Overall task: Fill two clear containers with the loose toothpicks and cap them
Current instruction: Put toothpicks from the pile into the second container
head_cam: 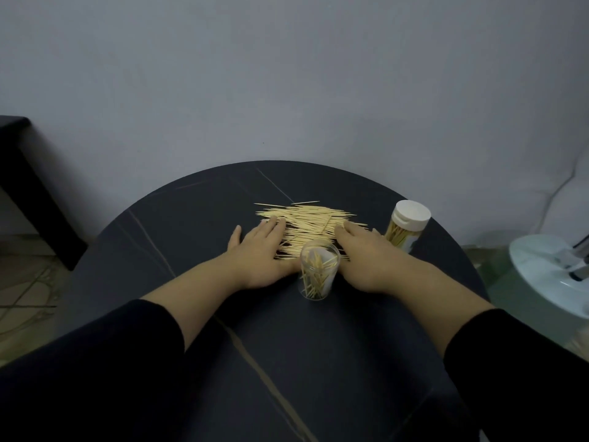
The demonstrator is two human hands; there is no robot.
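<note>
Your left hand (258, 250) and right hand (363, 255) lie palm-down on the desk (191, 224), both grips apart, touching either side of the toothpick pile (306, 223). Open container (318, 272) stands part-filled between your wrists; capped container (408, 228) sits right of the pile.

No legible text, label or number anywhere, even on the capped container (406, 226)

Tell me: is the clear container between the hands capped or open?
Open. The near clear container has a bare round rim, no cap, with toothpicks inside it.
</note>
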